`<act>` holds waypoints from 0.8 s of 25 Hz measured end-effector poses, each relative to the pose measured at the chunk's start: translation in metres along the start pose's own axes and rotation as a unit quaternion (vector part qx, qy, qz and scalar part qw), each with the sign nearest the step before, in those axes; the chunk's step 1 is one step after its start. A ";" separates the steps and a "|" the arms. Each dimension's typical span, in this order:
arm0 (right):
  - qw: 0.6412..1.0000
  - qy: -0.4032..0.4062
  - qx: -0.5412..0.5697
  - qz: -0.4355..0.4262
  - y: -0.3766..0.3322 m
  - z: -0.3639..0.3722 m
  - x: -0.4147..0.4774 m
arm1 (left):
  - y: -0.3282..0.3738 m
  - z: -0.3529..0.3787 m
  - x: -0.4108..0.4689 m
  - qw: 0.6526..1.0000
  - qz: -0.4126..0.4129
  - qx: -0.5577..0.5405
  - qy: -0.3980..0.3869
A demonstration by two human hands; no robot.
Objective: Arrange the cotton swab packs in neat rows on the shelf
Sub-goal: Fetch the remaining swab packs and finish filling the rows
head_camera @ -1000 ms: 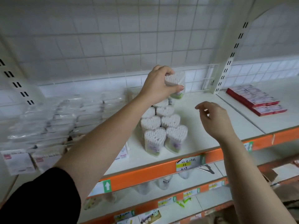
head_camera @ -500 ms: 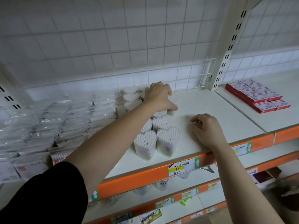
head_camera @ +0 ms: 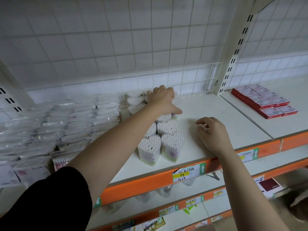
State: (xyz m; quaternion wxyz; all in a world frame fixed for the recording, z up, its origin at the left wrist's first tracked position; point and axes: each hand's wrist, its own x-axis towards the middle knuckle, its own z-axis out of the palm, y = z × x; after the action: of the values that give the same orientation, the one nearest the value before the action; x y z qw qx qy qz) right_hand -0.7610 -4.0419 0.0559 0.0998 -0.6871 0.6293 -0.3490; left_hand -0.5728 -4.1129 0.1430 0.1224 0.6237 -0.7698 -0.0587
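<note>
Your left hand (head_camera: 162, 100) reaches to the back of the white shelf (head_camera: 216, 112), its fingers curled over the top of a heart-shaped clear plastic pack of white cotton swabs (head_camera: 177, 102), thumb stretched along its near side, grasping it where it stands at the rear of the right-hand row. In front of it, more heart-shaped swab packs (head_camera: 172, 142) stand upright in two touching rows running toward the orange front edge (head_camera: 150, 181). Your right hand (head_camera: 212, 134) rests on the shelf just right of those rows, fingers loosely curled and released, holding nothing. Stacked clear bags of swabs (head_camera: 66, 124) lie to the left; flat red boxes (head_camera: 261, 100) sit well apart on the neighbouring bay
</note>
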 end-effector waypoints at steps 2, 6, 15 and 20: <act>0.999 0.024 0.029 0.001 -0.012 -0.005 0.001 | -0.005 -0.007 -0.005 0.999 0.000 -0.049 0.010; 0.994 0.063 0.069 -0.063 -0.058 -0.011 0.010 | -0.026 -0.029 -0.028 0.991 0.011 -0.068 0.114; 0.972 -0.034 0.113 -0.202 -0.195 0.036 0.011 | -0.162 -0.071 -0.144 0.955 -0.011 0.030 0.296; 0.953 -0.089 0.134 -0.257 -0.283 0.082 -0.006 | -0.238 -0.084 -0.219 0.941 -0.079 0.084 0.317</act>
State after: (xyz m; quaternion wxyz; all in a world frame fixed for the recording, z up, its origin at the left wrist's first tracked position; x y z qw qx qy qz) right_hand -0.4862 -4.0075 0.1565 0.1541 -0.8341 0.3676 -0.3814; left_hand -0.2834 -3.9454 0.1408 0.3028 0.6766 -0.6415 0.1974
